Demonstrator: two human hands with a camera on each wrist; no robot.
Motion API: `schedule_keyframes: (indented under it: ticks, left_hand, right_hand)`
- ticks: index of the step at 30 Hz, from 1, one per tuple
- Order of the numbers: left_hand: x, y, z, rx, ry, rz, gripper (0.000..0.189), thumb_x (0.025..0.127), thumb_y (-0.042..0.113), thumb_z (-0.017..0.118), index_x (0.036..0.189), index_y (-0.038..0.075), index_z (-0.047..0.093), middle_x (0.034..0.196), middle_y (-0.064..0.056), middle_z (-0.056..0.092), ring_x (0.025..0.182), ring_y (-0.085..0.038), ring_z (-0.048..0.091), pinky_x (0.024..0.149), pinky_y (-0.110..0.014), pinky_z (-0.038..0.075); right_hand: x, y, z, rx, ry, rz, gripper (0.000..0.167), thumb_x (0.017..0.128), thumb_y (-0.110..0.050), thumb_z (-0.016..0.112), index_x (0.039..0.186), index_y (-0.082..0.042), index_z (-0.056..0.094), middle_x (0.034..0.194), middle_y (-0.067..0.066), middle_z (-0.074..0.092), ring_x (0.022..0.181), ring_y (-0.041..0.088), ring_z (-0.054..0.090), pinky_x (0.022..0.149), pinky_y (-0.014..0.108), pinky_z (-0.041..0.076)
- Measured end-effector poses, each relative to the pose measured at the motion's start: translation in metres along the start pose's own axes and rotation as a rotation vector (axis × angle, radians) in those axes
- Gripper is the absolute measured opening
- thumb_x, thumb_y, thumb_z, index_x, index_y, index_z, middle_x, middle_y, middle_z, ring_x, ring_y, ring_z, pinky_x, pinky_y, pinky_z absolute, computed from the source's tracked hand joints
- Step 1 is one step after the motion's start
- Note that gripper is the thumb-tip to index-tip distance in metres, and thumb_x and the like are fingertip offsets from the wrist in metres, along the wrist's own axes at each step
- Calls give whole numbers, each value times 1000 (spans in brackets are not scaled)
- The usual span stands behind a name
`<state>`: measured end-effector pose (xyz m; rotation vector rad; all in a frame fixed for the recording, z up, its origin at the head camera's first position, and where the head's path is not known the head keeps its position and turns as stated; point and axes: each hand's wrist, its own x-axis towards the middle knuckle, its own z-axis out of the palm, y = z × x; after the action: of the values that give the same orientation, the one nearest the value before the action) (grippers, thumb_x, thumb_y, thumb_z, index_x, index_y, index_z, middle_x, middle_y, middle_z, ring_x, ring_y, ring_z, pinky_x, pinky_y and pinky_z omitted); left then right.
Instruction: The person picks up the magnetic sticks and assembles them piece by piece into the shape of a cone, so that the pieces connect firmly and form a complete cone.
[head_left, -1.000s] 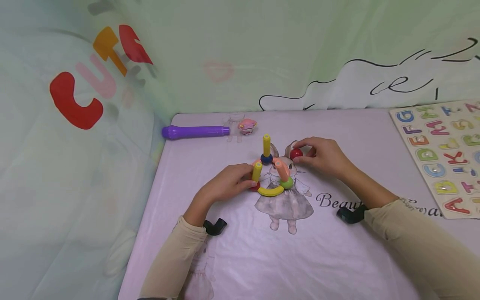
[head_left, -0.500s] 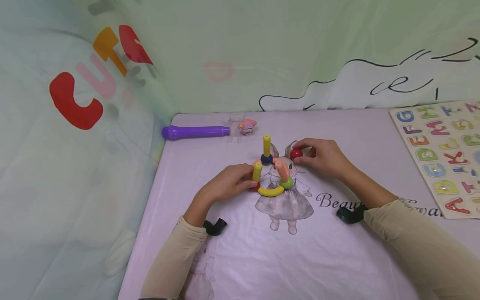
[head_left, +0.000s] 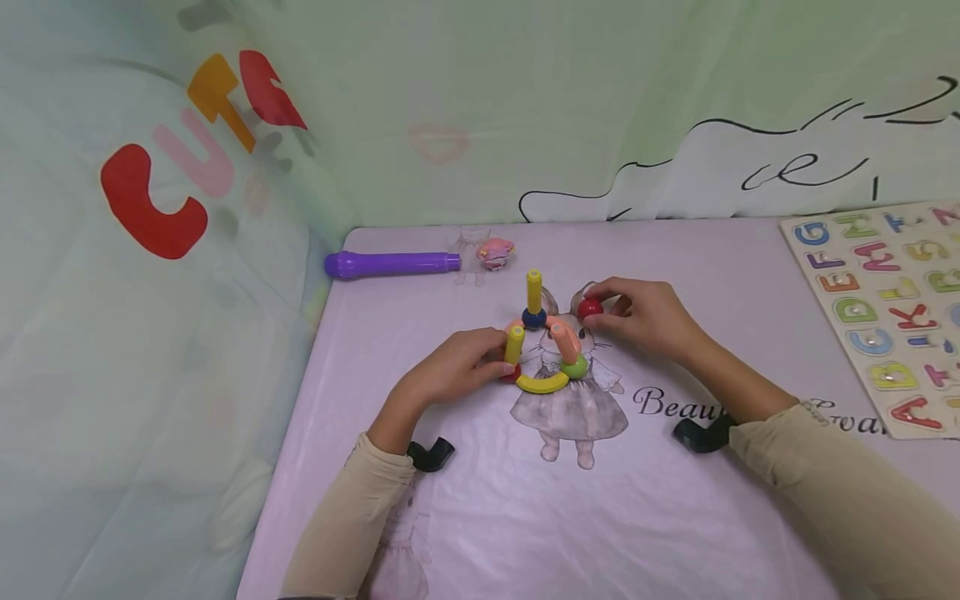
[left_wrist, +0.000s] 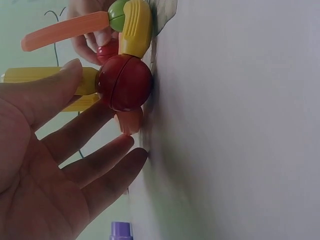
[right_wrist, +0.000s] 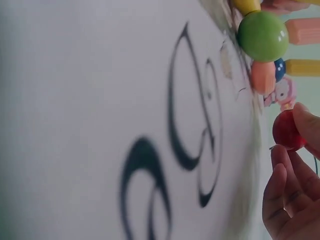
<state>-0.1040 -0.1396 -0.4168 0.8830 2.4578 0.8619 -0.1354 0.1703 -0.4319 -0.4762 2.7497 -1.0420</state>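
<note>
A ring of curved yellow and orange rods joined by balls stands on the printed cloth, with upright rods on it. At its left corner my left hand (head_left: 465, 364) pinches the upright yellow rod (head_left: 513, 343), just above a dark red ball (left_wrist: 125, 82). The blue ball (head_left: 534, 318) at the back bears another yellow rod (head_left: 534, 289). On the green ball (right_wrist: 262, 36) at the right leans an orange rod (head_left: 564, 343). My right hand (head_left: 648, 315) holds a separate red ball (head_left: 590, 308) between thumb and fingertips, to the right of the ring.
Behind the ring lie a purple microphone-shaped toy (head_left: 390, 264) and a small pink figure (head_left: 495, 253). A wooden alphabet board (head_left: 862, 333) lies on the right side of the table. Fabric walls (head_left: 465, 117) rise at the back and left.
My right hand has shifted very slightly left with the red ball. The left hand and the ring have stayed put.
</note>
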Motion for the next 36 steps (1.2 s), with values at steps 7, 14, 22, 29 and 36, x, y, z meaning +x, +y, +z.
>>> schedule_keyframes:
  ticks: [7,14,22,29,36]
  left_hand:
    - [0,0,0,0,1,0,11,100,20,67,106,12,63,95,1,65,88,-13,57,83,-29,50]
    - [0,0,1,-2,0,-6,10,101,20,67,106,12,63,93,1,63,87,-13,56,80,-28,48]
    - [0,-1,1,-1,4,-10,10,100,21,67,106,13,63,93,1,63,87,-14,57,81,-28,49]
    - [0,-2,2,-8,15,-4,10,100,21,67,106,14,63,93,2,63,88,-12,57,83,-27,50]
    - [-1,-2,3,-12,18,2,13,100,21,67,109,13,63,98,2,66,92,-11,60,88,-29,52]
  right_hand:
    - [-3,-16,-4,69,60,-33,35,91,-27,80,123,-16,70,112,6,74,98,25,71,78,31,55]
    - [-8,-41,-6,155,84,0,35,91,-26,79,124,-17,70,117,3,74,99,23,73,78,13,52]
    - [-13,-61,-6,237,135,-100,33,90,-21,80,121,-14,71,115,3,74,94,22,75,75,15,55]
    - [-12,-72,-2,291,134,-172,32,88,-19,82,118,-15,72,112,-1,74,93,15,74,78,15,56]
    - [-11,-76,5,332,111,-205,29,90,-19,80,118,-17,72,114,-2,73,95,13,73,83,18,57]
